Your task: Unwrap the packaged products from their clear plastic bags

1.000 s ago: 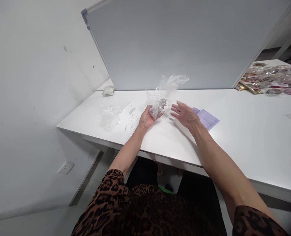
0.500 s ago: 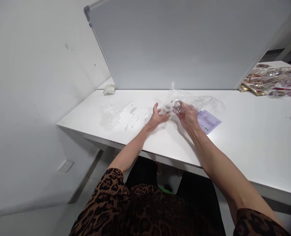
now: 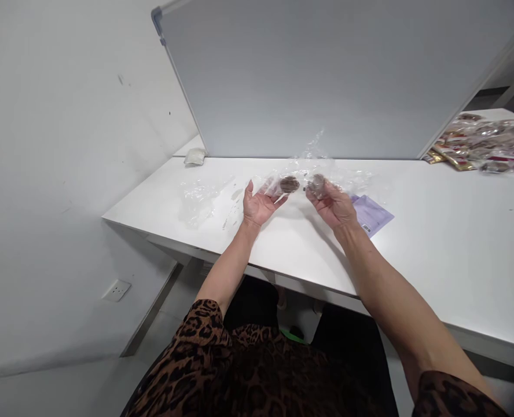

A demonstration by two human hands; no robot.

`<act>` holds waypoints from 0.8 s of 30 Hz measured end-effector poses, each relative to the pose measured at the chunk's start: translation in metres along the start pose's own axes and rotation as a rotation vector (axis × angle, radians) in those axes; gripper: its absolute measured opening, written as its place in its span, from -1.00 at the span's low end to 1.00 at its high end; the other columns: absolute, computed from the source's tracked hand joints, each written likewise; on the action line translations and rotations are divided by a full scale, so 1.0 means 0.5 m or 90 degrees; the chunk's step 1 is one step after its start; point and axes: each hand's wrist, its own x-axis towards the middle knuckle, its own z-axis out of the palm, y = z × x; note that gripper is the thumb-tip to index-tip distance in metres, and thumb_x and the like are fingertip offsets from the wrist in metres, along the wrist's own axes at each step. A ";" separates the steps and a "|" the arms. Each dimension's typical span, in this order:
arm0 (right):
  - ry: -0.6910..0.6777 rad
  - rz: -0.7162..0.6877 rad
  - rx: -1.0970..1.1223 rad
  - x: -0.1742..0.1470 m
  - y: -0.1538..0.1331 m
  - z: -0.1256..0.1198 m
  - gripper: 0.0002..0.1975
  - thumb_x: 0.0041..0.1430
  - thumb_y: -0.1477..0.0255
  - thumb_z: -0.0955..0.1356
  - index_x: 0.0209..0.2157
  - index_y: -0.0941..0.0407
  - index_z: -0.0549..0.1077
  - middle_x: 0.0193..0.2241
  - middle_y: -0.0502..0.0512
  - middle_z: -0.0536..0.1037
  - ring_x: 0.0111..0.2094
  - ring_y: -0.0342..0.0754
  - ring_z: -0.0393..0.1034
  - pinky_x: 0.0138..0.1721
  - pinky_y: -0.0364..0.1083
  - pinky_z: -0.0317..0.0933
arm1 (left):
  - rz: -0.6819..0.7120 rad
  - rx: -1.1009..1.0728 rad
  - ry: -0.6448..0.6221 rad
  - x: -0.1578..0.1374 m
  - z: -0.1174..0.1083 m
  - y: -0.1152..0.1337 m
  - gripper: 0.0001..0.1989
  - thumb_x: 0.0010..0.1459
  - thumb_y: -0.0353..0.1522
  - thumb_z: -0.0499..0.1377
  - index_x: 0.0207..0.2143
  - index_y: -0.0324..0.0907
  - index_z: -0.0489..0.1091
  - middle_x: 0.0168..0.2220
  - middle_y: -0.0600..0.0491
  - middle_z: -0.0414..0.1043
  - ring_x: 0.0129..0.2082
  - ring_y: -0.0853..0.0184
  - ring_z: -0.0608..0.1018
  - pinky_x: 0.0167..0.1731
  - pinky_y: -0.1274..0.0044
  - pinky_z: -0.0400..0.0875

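My right hand (image 3: 333, 208) grips a round brown piece (image 3: 316, 184) wrapped in clear plastic. A second round brown piece (image 3: 289, 185), darker and also under clear plastic, is at the fingertips of my left hand (image 3: 260, 205). That hand is palm up, its thumb raised and fingers stretched out beneath the film. Crinkled clear plastic bag (image 3: 315, 153) material spreads behind and between both hands; whether it is one bag or more I cannot tell. Partly behind my right wrist, a purple flat packet (image 3: 374, 214) lies on the white table (image 3: 434, 249).
Clear film (image 3: 196, 200) lies on the left of the table, beside greyish marks. A small pale packet (image 3: 194, 157) is at the back left corner. The grey board (image 3: 326, 75) stands along the rear edge. Many plastic-wrapped packets (image 3: 495, 142) are heaped at far right.
My left hand has moved left and turned palm up, apart from the right. The darker brown piece now shows clearly between the hands. My right hand keeps its grip with a slight shift.
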 end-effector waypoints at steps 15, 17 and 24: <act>-0.036 0.105 -0.200 -0.007 0.003 -0.009 -0.71 -0.07 0.39 0.62 -0.39 0.11 0.51 -0.49 -0.03 0.54 -0.48 -0.13 0.44 -0.44 -0.15 0.43 | -0.019 0.472 -0.101 -0.002 -0.014 -0.038 -0.63 0.14 -0.29 0.42 -0.02 -0.22 0.58 -0.31 0.00 0.61 -0.35 0.37 0.62 -0.27 0.57 0.44; -0.020 0.109 -0.234 -0.002 0.010 -0.015 -0.67 -0.07 0.33 0.63 -0.39 0.11 0.48 -0.47 -0.01 0.52 -0.47 -0.12 0.43 -0.44 -0.13 0.42 | 0.015 0.502 -0.097 0.001 -0.013 -0.043 -0.75 0.15 -0.27 0.40 -0.20 -0.25 0.60 -0.57 0.14 0.41 -0.60 0.49 0.43 -0.51 0.62 0.28; 0.078 -0.243 -0.551 -0.013 0.027 -0.021 -0.51 0.13 0.03 0.49 -0.03 0.00 0.45 -0.02 0.11 0.51 -0.02 0.02 0.40 -0.02 0.02 0.39 | 0.193 0.484 0.016 0.009 -0.008 -0.050 -0.78 0.30 -0.21 0.28 -0.23 -0.19 0.53 -0.55 0.21 0.36 -0.74 0.61 0.18 -0.74 0.64 -0.01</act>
